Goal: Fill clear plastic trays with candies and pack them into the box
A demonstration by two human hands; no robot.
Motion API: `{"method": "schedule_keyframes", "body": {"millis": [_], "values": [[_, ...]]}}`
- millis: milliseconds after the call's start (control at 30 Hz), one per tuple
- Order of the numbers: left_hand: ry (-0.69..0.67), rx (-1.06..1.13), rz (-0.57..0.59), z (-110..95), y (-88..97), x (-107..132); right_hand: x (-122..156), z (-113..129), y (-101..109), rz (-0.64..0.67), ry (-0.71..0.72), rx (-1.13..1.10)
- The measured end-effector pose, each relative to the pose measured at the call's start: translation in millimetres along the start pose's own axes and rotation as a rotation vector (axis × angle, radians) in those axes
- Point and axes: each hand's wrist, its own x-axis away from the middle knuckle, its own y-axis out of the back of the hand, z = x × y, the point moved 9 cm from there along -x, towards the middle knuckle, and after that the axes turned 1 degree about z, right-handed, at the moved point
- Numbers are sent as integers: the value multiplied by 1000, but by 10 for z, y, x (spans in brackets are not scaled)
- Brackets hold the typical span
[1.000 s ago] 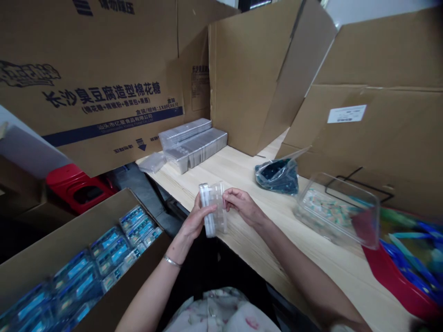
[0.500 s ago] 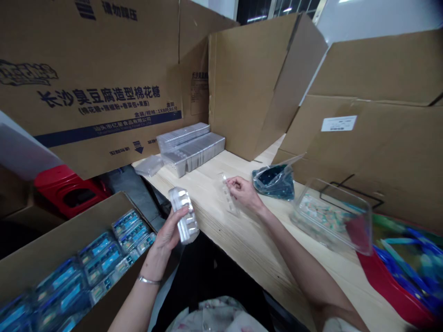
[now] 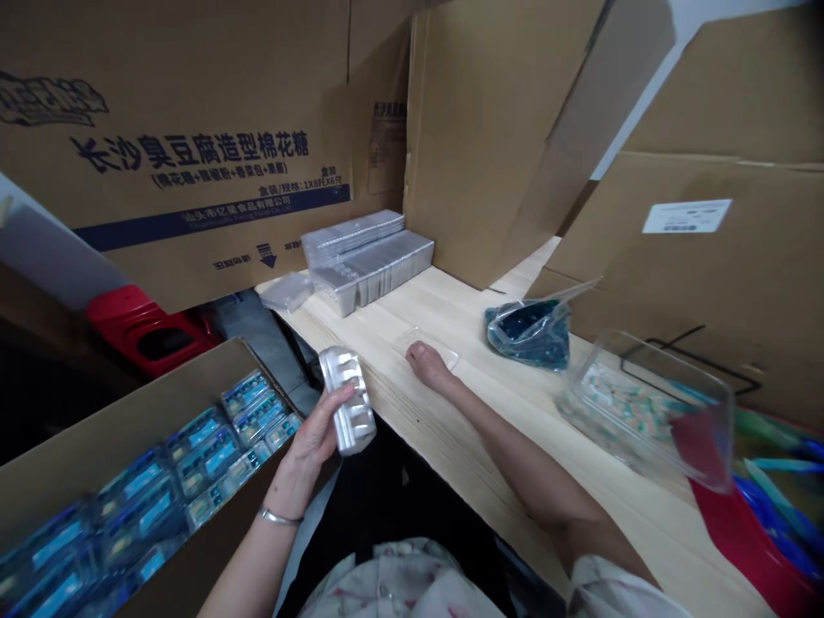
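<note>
My left hand (image 3: 314, 433) grips a clear plastic blister tray (image 3: 346, 400) with several moulded cells, holding it up above the table's near edge. My right hand (image 3: 428, 366) rests on the pale wooden table (image 3: 418, 429), its fingertips at the edge of a flat clear plastic tray (image 3: 430, 345). That flat tray lies on the wood, and its thin form is hard to make out. Nothing sits in my right hand.
An open carton (image 3: 138, 433) of blue-labelled packs stands at lower left. Stacked clear trays (image 3: 366, 266) sit against upright cardboard sheets (image 3: 489, 137). A bag of dark blue items (image 3: 529, 335) and a clear tub (image 3: 647, 408) lie to the right.
My hands have separated the two clear pieces. The left hand has carried one leftward, and the other now lies flat on the table under my right fingertips.
</note>
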Motion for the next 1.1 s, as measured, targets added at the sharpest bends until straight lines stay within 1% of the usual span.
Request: {"method": "schedule_keyframes", "body": {"millis": [267,533,633,733,867,1000,1100], "values": [[30,27,9,77,-47,-64,-260,-118,-51,94,-34,8],[32,18,20,92,-19,-67,-265,-136,-59,149,-40,4],[17,19,16,56,-46,-77,-274,-151,-67,140,-72,16],[4,21,28,-10,-112,-95,-279,-155,-75,131,-99,17],[-11,13,41,-66,-175,-133,-228,-114,-51,102,-117,-16],[-12,22,56,-27,-182,-159,-124,-31,0,41,-118,-70],[3,38,41,35,-159,-180,-53,-13,128,-19,-122,-129]]}}
